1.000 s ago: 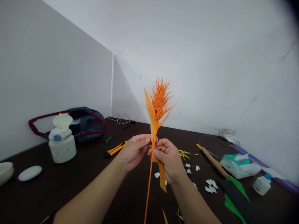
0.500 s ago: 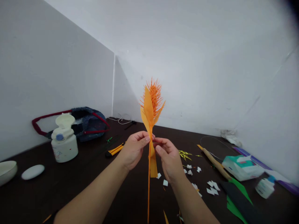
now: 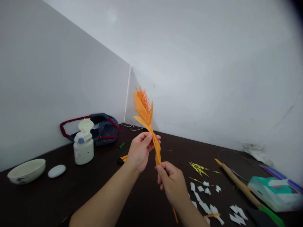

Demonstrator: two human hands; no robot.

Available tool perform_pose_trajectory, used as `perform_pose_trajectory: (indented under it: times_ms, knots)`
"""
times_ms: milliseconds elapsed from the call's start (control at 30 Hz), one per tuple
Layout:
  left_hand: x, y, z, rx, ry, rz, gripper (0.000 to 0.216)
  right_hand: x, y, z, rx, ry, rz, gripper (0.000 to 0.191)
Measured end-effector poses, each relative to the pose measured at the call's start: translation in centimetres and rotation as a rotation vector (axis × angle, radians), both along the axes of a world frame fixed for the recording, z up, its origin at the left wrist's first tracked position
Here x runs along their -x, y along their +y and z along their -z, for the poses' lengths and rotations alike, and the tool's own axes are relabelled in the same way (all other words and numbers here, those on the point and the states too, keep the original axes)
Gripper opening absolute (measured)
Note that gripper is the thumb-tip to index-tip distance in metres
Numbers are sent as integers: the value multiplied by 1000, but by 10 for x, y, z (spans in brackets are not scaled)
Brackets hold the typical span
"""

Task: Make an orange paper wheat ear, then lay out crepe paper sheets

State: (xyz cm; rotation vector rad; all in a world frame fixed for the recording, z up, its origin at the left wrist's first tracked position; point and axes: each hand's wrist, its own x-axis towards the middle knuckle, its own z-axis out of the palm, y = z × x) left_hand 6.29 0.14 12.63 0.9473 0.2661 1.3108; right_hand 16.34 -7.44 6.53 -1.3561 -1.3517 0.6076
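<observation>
In the middle of the head view stands an artificial orange wheat stalk, its spiky ear point(image 3: 145, 100) tilted to the upper left. Orange paper leaves point(image 3: 141, 111) clasp the ear's base. My left hand point(image 3: 139, 153) is closed, pinching the stem just under the leaves. Lower down, my right hand point(image 3: 173, 183) grips the stem together with the bottom end of an orange paper strip point(image 3: 157, 149). The strip runs along the stem between both hands. Below my right hand the thin stem point(image 3: 175, 215) comes out again; its middle is hidden by that hand.
On the dark table point(image 3: 104, 186) at left are a bowl point(image 3: 26, 173), a white oval object point(image 3: 56, 171), a white bottle point(image 3: 84, 151) and a blue bag point(image 3: 104, 129). Rightward lie yellow pieces point(image 3: 199, 168), white scraps point(image 3: 204, 207), a wooden stick point(image 3: 239, 182) and a tissue pack point(image 3: 272, 197).
My right hand has slid down the stem and closed on the strip's lower end. The wheat stalk has tilted from upright to the left. The view has turned somewhat left.
</observation>
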Motion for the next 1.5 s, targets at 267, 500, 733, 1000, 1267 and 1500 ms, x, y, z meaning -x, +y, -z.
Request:
perform_pose_trajectory:
  times_ms: [267,500,733,1000,1267,1500]
  knots:
    - [-7,-5,9,-77,129,8,23,-4,11,7,-38,372,-7,25]
    - [-6,-3,8,-188,365,-284,15,-7,9,9,-95,486,-72,30]
    - [-7,-2,15,-297,496,-349,15,-7,11,10,-127,571,-86,31]
    - [-20,-18,24,-211,463,-287,15,-8,13,12,-190,573,-18,31]
    - [-17,-17,21,-298,531,-375,15,-13,16,20,-197,605,-38,26]
    - [-13,-22,15,-380,548,-392,16,-13,16,21,-209,678,-79,27]
